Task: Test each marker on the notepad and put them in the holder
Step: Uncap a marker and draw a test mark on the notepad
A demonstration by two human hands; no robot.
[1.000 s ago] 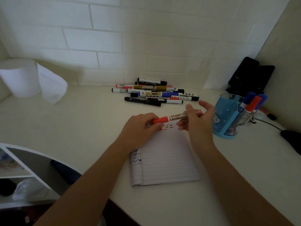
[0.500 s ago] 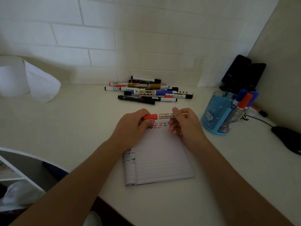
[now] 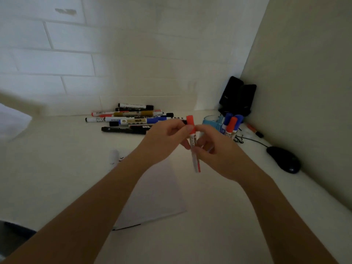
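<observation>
Both hands hold a red whiteboard marker (image 3: 194, 153) upright above the notepad (image 3: 154, 193). My left hand (image 3: 167, 139) pinches its red cap (image 3: 190, 123) at the top. My right hand (image 3: 215, 151) grips the white barrel lower down. The notepad lies flat on the desk under my forearms, blurred, its marks not readable. A pile of several markers (image 3: 131, 119) lies at the back by the wall. The blue holder (image 3: 211, 122) stands to the right, partly hidden by my right hand, with blue and red markers (image 3: 231, 123) standing in it.
A black computer mouse (image 3: 283, 159) with its cable lies at the right by the side wall. A black object (image 3: 238, 96) leans in the corner. An orange pen (image 3: 254, 130) lies behind the holder. White tissue (image 3: 11, 121) shows at the left edge.
The marker has turned from lying level just over the notepad to standing upright and higher, cap up. The camera view has tilted up and blurred.
</observation>
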